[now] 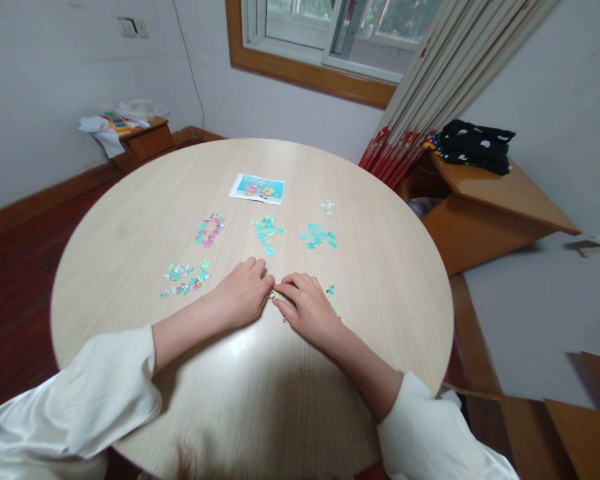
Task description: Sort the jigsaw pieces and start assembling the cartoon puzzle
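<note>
Two hands meet: I see my left hand (243, 293) and right hand (307, 310) curled, fingertips pinching one yellow puzzle piece (275, 294) between them on the table (130, 220). One near cluster (185, 279) lies left; four farther clusters (267, 233) lie beyond, then one picture card (257, 189).

no writing, label or number can be read

the small rectangular printed picture card (257, 189) on the round pale wooden table (130, 220) shows bright cartoon colours but no legible lettering; the small yellowish jigsaw piece (275, 294) and the scattered turquoise and pink jigsaw pieces (266, 233) are too small to tell.
</note>
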`<state>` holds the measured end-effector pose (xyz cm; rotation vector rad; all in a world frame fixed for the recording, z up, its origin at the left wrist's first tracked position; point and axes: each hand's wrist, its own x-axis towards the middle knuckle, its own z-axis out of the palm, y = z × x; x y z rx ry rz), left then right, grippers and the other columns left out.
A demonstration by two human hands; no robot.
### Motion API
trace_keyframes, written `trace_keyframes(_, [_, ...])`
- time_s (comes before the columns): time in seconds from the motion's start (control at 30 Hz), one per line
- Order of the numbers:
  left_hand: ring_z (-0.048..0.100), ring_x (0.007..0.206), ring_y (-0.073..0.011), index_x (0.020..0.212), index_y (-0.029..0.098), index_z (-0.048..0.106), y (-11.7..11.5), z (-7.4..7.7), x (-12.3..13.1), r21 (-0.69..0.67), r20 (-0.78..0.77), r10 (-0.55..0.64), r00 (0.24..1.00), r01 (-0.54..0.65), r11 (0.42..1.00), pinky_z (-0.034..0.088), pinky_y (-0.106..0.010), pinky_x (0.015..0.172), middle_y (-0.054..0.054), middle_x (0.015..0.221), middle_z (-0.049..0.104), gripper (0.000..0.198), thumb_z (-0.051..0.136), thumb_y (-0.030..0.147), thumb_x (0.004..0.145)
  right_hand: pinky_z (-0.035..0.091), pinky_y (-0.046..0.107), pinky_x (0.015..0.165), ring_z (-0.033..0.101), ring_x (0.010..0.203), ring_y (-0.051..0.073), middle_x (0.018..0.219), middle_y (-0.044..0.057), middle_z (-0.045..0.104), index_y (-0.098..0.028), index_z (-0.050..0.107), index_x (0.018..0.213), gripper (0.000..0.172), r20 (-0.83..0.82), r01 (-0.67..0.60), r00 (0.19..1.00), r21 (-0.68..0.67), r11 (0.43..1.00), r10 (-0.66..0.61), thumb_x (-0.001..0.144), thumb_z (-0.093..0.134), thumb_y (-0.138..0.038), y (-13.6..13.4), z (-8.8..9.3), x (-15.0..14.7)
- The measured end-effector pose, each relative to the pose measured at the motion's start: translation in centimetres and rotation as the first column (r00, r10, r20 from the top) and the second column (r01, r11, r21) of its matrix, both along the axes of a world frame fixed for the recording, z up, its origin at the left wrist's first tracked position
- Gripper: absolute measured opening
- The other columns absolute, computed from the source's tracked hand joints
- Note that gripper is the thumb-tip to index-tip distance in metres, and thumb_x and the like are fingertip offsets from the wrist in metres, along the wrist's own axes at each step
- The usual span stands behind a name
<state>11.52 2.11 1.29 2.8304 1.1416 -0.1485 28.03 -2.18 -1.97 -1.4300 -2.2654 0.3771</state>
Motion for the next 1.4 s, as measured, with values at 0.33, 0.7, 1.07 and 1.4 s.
trace_keyframes(0.33, [0.05, 0.091, -0.0291, 0.092, 0.011, 0.064, -0.5, 0.0, 0.2, 0.08, -0.056, -0.004, 0.998, 0.008, 0.997, 0.041, -0.039, 0.075, -0.016, 0.092, 0.056, 0.023, 0.042, 0.017, 0.089, 0.041, 0.037, 0.085, 0.055, 0.095, 0.022, 0.101, 0.008, 0.065, -0.019, 0.069, 0.105, 0.02, 0.009, 0.006, 1.0, -0.015, 1.0, -0.006, 0.088, 0.06, -0.024, 0.0, 0.3, 0.0])
trace_keyframes(0.7, [0.052, 0.093, -0.0319, 0.094, 0.005, 0.061, -1.5, 0.4, 0.9, 0.105, -0.089, 0.108, 0.99, -0.099, 0.99, 0.041, -0.042, 0.075, -0.02, 0.094, 0.058, 0.024, 0.039, 0.009, 0.087, 0.042, 0.037, 0.085, 0.056, 0.095, 0.022, 0.101, 0.009, 0.065, -0.018, 0.069, 0.107, 0.022, 0.019, 0.005, 1.0, -0.012, 1.0, -0.005, 0.088, 0.06, -0.024, 0.0, 0.1, -0.1])
trace_keyframes(1.07, [0.056, 0.086, -0.0322, 0.094, 0.003, 0.059, -1.6, -1.2, 0.6, 0.048, 0.034, 0.213, 0.977, -0.214, 0.976, 0.043, -0.042, 0.072, -0.02, 0.088, 0.058, 0.028, 0.035, 0.018, 0.091, 0.042, 0.038, 0.085, 0.056, 0.095, 0.022, 0.101, 0.009, 0.065, -0.018, 0.07, 0.106, 0.021, 0.008, 0.007, 1.0, -0.012, 1.0, -0.007, 0.089, 0.059, -0.025, -0.1, 0.3, -0.1])
trace_keyframes(1.4, [0.055, 0.082, -0.025, 0.09, 0.008, 0.062, -2.9, -0.9, -2.1, 0.081, 0.26, 0.067, 0.963, -0.091, 0.992, 0.048, -0.04, 0.074, -0.015, 0.088, 0.061, 0.034, 0.029, 0.017, 0.093, 0.042, 0.037, 0.085, 0.055, 0.095, 0.022, 0.101, 0.008, 0.065, -0.019, 0.069, 0.106, 0.02, 0.008, 0.012, 1.0, -0.011, 1.0, -0.011, 0.089, 0.058, -0.025, 0.0, 0.1, -0.2])
